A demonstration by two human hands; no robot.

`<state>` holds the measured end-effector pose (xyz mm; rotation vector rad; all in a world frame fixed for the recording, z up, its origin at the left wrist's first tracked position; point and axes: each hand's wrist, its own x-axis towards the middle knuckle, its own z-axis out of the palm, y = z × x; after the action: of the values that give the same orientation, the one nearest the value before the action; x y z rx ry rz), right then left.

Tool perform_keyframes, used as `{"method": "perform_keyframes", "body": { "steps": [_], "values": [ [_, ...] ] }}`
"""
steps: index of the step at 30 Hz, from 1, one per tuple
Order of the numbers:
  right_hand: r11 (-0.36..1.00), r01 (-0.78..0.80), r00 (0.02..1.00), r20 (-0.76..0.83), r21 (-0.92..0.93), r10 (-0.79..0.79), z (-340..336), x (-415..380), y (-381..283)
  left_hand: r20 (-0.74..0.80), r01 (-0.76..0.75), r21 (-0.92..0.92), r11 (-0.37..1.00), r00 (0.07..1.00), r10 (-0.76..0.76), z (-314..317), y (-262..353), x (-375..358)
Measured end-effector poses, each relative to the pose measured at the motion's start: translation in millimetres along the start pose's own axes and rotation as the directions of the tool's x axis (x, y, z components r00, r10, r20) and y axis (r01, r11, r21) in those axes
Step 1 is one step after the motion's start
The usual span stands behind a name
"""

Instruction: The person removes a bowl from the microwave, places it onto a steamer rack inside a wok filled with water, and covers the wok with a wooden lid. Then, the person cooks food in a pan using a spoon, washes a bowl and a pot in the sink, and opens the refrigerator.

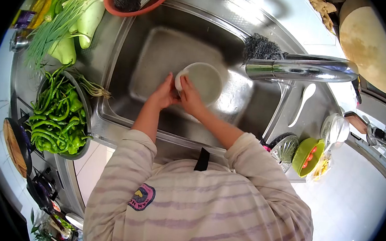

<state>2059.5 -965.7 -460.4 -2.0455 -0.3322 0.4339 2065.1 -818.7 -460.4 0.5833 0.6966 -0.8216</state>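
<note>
Over the metal sink [155,52], both hands meet at the left edge of a round bowl [208,84] that holds cloudy, pale liquid. Between them is a small whitish, rounded thing [179,81], too small to identify. My left hand [163,92] presses against its left side, fingers together and pointing up. My right hand [189,95] lies over its lower right side with the fingers closed on it. The hands partly hide the thing and the bowl's rim.
The faucet [302,69] reaches over the sink's right side, beside a dark scrubber [263,49]. A bowl of green peppers [60,117] stands left. A white spoon [303,103] and green basket [308,157] lie right; a red-brown bowl [140,12] sits at the far edge.
</note>
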Motion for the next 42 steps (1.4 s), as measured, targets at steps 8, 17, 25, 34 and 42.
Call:
{"method": "perform_keyframes", "body": {
  "steps": [8,17,25,34,42],
  "values": [
    [0.718,0.46,0.885,0.204,-0.522,-0.419,-45,36,-7,-0.268,0.041,0.525,0.85,0.956,0.119,21,1,5],
    [0.764,0.393,0.895,0.405,-0.512,-0.189,-132,66,53,-0.312,-0.001,0.655,0.755,0.91,0.272,27,-1,15],
    [0.658,0.506,0.856,0.416,-0.558,-0.305,-133,46,47,-0.328,0.053,0.82,0.57,0.859,0.393,32,-2,29],
    [-0.347,0.766,0.306,0.781,-0.542,-0.544,-100,89,20,-0.348,0.142,0.866,0.479,0.86,0.373,39,10,28],
    [0.571,0.706,0.676,0.641,-0.419,-0.364,-116,52,142,-0.371,0.191,0.88,0.434,0.848,0.38,43,9,29]
  ]
}}
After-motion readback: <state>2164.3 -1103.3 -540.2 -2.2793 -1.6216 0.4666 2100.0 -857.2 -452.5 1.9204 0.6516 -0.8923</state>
